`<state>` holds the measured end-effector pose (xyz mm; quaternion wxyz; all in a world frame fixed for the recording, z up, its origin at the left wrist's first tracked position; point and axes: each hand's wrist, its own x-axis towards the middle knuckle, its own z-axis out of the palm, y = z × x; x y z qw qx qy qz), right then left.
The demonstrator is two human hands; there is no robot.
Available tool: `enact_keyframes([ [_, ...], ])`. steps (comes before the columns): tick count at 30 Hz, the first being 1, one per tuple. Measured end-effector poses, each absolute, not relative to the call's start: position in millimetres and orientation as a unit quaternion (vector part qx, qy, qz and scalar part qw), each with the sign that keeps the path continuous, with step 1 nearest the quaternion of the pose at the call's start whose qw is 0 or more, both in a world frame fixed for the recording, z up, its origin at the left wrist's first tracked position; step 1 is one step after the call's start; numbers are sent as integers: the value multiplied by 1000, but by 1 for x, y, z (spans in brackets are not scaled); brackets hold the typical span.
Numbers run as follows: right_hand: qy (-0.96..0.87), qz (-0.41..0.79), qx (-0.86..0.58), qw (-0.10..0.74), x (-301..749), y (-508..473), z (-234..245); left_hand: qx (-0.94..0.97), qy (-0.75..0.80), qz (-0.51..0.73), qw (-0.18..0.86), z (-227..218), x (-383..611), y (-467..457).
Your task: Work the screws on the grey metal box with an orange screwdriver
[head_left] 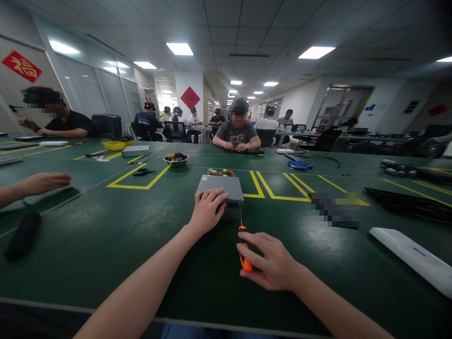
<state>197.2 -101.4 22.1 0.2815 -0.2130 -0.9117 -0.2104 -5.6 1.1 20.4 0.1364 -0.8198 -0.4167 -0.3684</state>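
A grey metal box (226, 186) with coloured wires at its far end lies on the green table (106, 245) in front of me. My left hand (208, 209) rests on the box's near left part, fingers curled over its top. My right hand (271, 263) grips an orange-handled screwdriver (243, 249). Its thin shaft points away from me and its tip touches the box's near face.
A metal bowl (175, 160) holding small tools and black scissors (143, 172) lie further back by yellow tape lines. A white flat part (413, 256) sits at right. Another person's hand (42, 182) rests at left; several people sit at tables beyond.
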Motion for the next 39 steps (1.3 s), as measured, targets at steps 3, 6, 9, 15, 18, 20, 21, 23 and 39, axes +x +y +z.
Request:
enact_keyframes([
  [3, -894, -224, -214, 324, 198, -99, 21, -820, -416, -368, 136, 20, -5, 1],
  [6, -883, -209, -228, 354, 199, -99, 21, -821, -415, -367, 140, 19, -5, 2],
  [9, -892, -206, -235, 326, 200, -101, 22, -821, -412, -370, 140, 19, -6, 3],
  [15, -912, -180, -234, 284, 201, -104, 24, -816, -412, -376, 150, 19, -4, 3],
  [18, -913, -179, -230, 286, 200, -103, 23, -818, -409, -375, 154, 18, -3, 3],
  [20, -908, -187, -227, 298, 199, -103, 24, -820, -408, -372, 152, 18, -3, 4],
  [21, -906, -189, -227, 305, 198, -103, 24, -821, -408, -370, 150, 18, -4, 4],
  [23, -902, -184, -225, 319, 197, -104, 25, -822, -409, -369, 146, 17, -4, 4],
  [39, -902, -174, -226, 323, 200, -105, 26, -822, -409, -372, 139, 18, -4, 2],
])
